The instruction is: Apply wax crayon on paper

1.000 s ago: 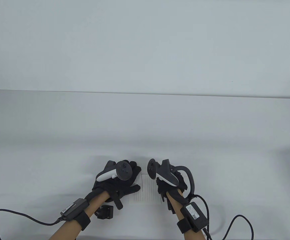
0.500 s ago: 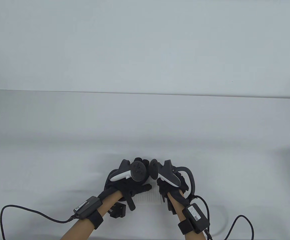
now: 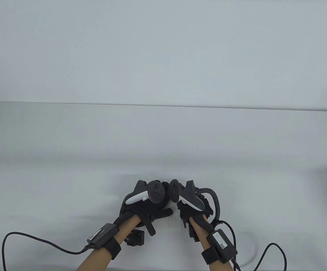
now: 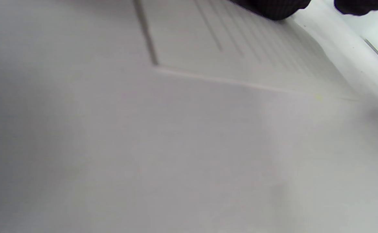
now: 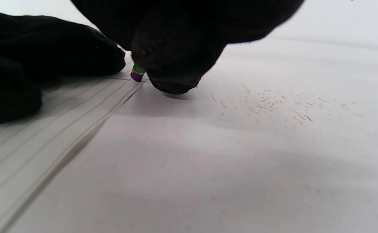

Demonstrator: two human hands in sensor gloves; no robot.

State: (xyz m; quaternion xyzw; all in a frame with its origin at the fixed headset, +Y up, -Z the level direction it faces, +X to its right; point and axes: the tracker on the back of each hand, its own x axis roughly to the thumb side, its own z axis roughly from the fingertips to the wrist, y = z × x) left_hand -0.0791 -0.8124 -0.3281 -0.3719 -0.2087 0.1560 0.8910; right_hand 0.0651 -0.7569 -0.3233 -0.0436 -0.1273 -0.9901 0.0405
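The lined paper (image 3: 170,223) lies at the bench's (image 3: 163,141) 6 o'clock edge. The left hand (image 3: 148,210) rests flat on its 9 o'clock side, fingers spread, to stop it sliding. The right hand (image 3: 193,210) pinches the crayon (image 5: 137,73), purple tip apparently touching the paper's 3 o'clock margin, positioned for marking.

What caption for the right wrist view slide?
Gloved right hand presses a purple crayon tip to lined paper, left hand resting alongside.
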